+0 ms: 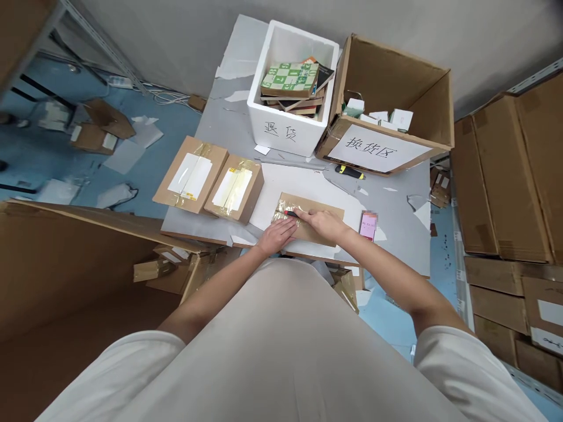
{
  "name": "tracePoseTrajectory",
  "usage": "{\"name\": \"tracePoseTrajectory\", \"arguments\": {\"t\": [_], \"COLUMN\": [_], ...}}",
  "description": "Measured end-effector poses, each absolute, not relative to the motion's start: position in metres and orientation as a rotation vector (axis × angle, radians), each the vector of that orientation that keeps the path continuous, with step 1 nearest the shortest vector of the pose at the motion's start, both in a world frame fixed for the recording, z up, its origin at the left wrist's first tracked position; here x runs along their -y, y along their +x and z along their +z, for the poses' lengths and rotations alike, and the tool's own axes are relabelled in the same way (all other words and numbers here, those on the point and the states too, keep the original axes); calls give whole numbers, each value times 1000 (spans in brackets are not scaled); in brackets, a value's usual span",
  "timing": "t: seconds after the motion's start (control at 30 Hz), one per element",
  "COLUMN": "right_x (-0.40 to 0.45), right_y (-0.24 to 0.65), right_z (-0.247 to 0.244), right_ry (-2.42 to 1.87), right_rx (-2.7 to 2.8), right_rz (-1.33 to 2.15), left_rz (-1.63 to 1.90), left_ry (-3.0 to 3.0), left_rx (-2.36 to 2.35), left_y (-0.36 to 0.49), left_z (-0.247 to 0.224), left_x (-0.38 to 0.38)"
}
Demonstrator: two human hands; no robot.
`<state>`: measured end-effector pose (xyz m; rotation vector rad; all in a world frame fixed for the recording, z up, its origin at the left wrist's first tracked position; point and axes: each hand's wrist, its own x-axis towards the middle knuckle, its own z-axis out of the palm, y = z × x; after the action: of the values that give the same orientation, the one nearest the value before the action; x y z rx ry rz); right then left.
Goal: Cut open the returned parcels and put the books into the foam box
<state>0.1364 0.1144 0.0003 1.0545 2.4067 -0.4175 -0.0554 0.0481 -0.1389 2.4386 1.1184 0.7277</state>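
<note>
A flat cardboard box point(314, 233) with clear tape at its left end lies in front of me on the table. My right hand point(324, 224) is closed around a small red and black utility knife point(289, 213), held low over the taped end. Its blade is too small to make out. Resting on the box's near left corner, my left hand point(278, 234) has its fingers stretched out and holds nothing. A phone point(368, 225) with a pink screen lies right of the box.
Two taped boxes point(190, 176) stand at the table's left. Behind are a white foam bin point(281, 132) of books and a large carton point(396, 149) holding small white boxes. A black-and-yellow cutter point(349, 172) lies before the carton. Stacked cartons point(505, 176) fill the right side.
</note>
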Motion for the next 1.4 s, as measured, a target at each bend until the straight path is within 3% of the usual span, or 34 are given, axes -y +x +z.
{"name": "tracePoseTrajectory", "arguments": {"t": [0.23,0.7,0.8,0.93,1.07,1.27,1.4], "right_x": [-113,-28,-5,9,8,5,1], "right_y": [159,333,348,332,303,302,315], "right_z": [1,18,-3,-45,-78,-91,-88], "right_ry": [1061,1582,1996,2599,2664,2525,2362], "right_rx": [-2332,-2062,-2108,-1881,-1623,-1499,-1539], "right_rz": [-351,-389,-710,-1539,-2115,-2460,-2462], "left_rz": [706,632,600,497,377,272,367], "left_ry": [2436,2364,2381,2430,2480,2453,2427], "left_rx": [-1110,-1134,-1203,-1241,-1327,-1473,-1405], "left_y": [-56,-51,-48,-46,-43,-33,-34], "left_z": [-139,-138,-130,-114,-97,-95,-106], "left_x": [-46,-55,-58,-61,-69,-93,-103]}}
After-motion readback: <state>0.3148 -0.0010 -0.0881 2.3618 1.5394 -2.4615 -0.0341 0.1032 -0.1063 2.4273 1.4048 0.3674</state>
